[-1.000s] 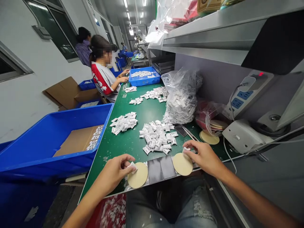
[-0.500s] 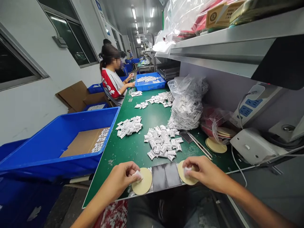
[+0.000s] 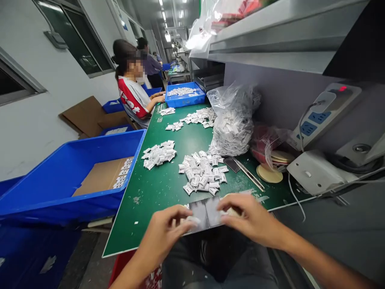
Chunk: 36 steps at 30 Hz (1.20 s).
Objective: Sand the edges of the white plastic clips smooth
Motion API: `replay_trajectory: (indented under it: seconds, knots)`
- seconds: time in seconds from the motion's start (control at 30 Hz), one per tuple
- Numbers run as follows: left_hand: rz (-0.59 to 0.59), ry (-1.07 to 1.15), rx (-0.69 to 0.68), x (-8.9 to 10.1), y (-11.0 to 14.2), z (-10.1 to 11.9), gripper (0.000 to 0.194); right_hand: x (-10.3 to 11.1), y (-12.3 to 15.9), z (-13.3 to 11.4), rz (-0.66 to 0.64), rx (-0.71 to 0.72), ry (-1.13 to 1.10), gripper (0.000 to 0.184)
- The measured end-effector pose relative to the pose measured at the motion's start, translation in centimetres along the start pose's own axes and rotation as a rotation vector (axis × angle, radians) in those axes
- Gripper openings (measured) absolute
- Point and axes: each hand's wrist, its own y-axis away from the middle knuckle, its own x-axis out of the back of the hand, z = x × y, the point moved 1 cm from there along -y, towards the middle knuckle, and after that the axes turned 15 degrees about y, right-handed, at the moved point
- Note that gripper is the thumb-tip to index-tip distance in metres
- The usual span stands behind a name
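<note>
At the near edge of the green bench (image 3: 191, 138), a pair of dark sheets (image 3: 206, 214) lay between my two hands. My left hand (image 3: 171, 224), at nine o'clock of the sheets, pinched a small white piece (image 3: 194, 220); my right hand (image 3: 251, 218), at three o'clock, gripped a second white piece (image 3: 223, 214), blurred. Loose white pieces (image 3: 202, 172) lay heaped at twelve o'clock, tweezers (image 3: 249, 175) between one and two. Whether either held piece touched the sheets could not be established. In my judgement, sound handling called for a light pinch, faces kept level, matched pressure and fingertips clear.
</note>
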Motion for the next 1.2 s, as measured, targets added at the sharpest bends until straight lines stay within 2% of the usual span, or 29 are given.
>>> replay_trajectory:
  seconds: [0.07, 0.13, 0.2, 0.27, 0.37, 0.47, 0.57, 0.67, 0.77, 0.87, 0.93, 1.03, 1.13, 1.2]
  knots:
    - [-0.105, 0.047, 0.119, -0.8, -2.8, 1.0, 0.016, -1.0, -1.9, 0.0, -0.038, -0.003, 0.017, 0.014]
    - [-0.119, 0.039, 0.124, -1.1, -4.8, 1.6, 0.015, -1.8, -3.1, 0.2, -0.006, -0.002, 0.052, 0.014]
    - [-0.111, 0.015, 0.097, -1.2, -5.7, 1.8, 0.015, -2.5, -3.7, 0.5, 0.006, 0.007, 0.067, 0.012]
    - [-0.072, -0.028, 0.064, -1.3, -5.4, 1.7, 0.014, -3.0, -3.5, 0.6, 0.030, 0.009, 0.094, 0.013]
    - [0.004, -0.098, -0.006, -2.0, -3.1, 1.3, 0.010, -3.5, -2.2, 0.1, 0.047, 0.063, 0.127, 0.019]
    - [-0.012, -0.116, -0.062, -3.0, -0.6, 0.9, 0.013, -3.7, -0.5, -0.8, -0.028, 0.214, 0.097, 0.015]
    - [-0.027, -0.070, -0.014, -2.8, -0.5, 1.0, 0.009, -3.4, -0.5, -0.9, 0.008, 0.177, 0.078, 0.010]
    - [0.004, -0.027, 0.032, -1.2, -3.3, 1.9, 0.014, -2.8, -2.6, -0.2, 0.127, 0.031, 0.106, 0.016]
    - [0.018, 0.029, -0.011, -0.1, -6.9, 2.8, 0.020, -2.3, -5.6, 0.7, 0.167, -0.001, 0.100, 0.017]
    - [0.032, 0.053, -0.060, -0.4, -10.0, 2.6, 0.019, -2.2, -8.5, 2.0, 0.154, 0.006, 0.106, 0.016]
    - [0.085, 0.031, -0.088, -0.6, -11.5, 1.8, 0.021, -2.3, -10.0, 3.0, 0.162, 0.004, 0.138, 0.018]
    - [0.220, -0.028, -0.106, 1.4, -12.5, 0.0, 0.028, -2.6, -11.5, 4.0, 0.191, -0.006, 0.190, 0.027]
    - [0.402, -0.133, -0.045, 5.9, -12.5, -2.7, 0.030, -3.3, -13.3, 3.4, 0.150, 0.024, 0.221, 0.027]
    - [0.496, -0.219, 0.028, 8.7, -12.4, -4.8, 0.032, -4.4, -15.7, 2.3, 0.095, 0.063, 0.235, 0.028]
